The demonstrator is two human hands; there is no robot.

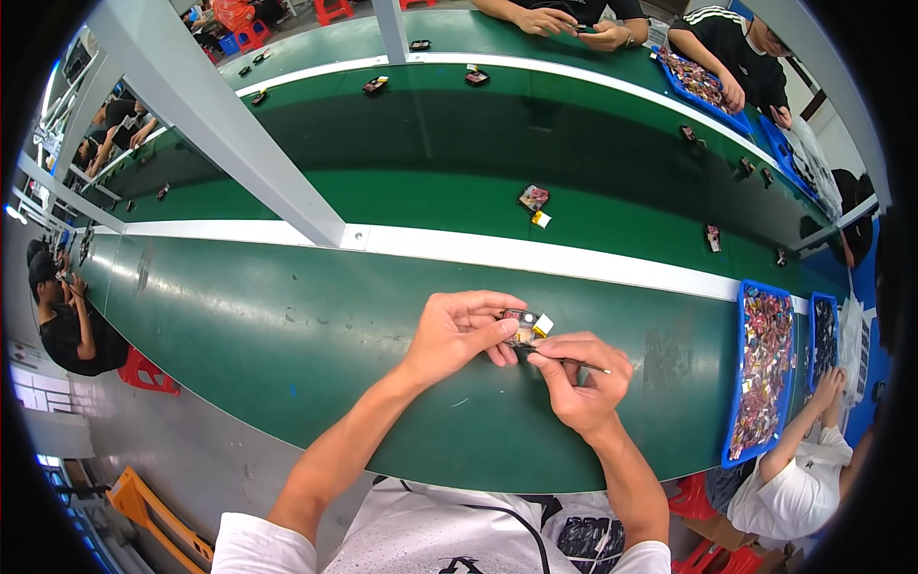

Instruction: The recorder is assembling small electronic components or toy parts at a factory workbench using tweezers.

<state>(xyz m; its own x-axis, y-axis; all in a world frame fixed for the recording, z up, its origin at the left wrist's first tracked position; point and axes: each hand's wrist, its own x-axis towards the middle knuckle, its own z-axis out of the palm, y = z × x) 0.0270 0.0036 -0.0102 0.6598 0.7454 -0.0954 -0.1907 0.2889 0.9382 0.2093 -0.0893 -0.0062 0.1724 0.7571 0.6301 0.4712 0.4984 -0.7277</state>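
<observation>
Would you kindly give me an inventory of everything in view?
Small device: one, black, white, yellow, in left hand
Thin tool: one, dark, in right hand
Workbench: one, green, foreground
Belt: one, green, beyond workbench
Rails: two, white, along belt
Loose devices: several, mixed colours, on belt and beyond
Trays: at least four, blue, right side
Small parts: countless, mixed colours, in trays
Posts: several, grey, throughout
Stools: several, red, on floor
Frame: one, orange, lower left
Co-workers: several, dark or white tops, around benches
Left hand: one, bare, centre
Right hand: one, bare, centre right
</observation>
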